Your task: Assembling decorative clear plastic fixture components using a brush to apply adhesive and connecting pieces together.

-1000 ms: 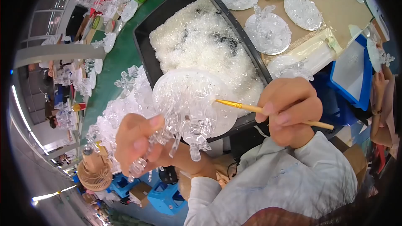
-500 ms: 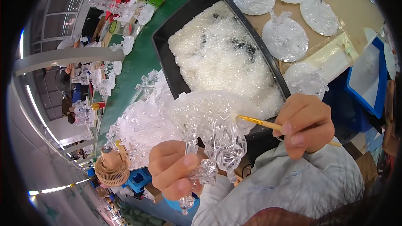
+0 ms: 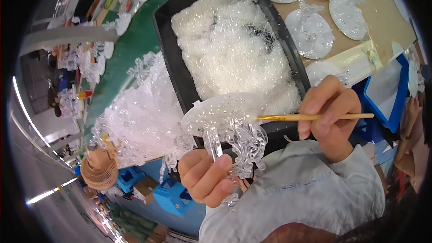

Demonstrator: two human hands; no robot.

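Note:
In my left hand (image 3: 207, 177) is a clear plastic figurine (image 3: 245, 144), gripped by its moulded post and tipped so that its round base (image 3: 220, 112) faces up and away from me. My right hand (image 3: 330, 119) pinches a thin paintbrush (image 3: 292, 117) with a wooden handle. The brush tip touches or nearly touches the right edge of the base. Just beyond the figurine lies a black tray (image 3: 167, 54) holding a bed of whitish, glittering granules (image 3: 238, 49), with dark patches of tray floor showing through.
Left of the tray, a heap of clear plastic pieces (image 3: 135, 112) covers the green table (image 3: 144, 22). Several round-based clear figurines (image 3: 310, 31) stand at the far right. A blue bin (image 3: 387, 94), a blue stool (image 3: 173, 196) and a tan fan (image 3: 99, 168) are nearby.
The brush has swung from slanted to nearly level, and my right hand has risen slightly. My left hand has moved a little right, turning the figurine. The whole view has shifted.

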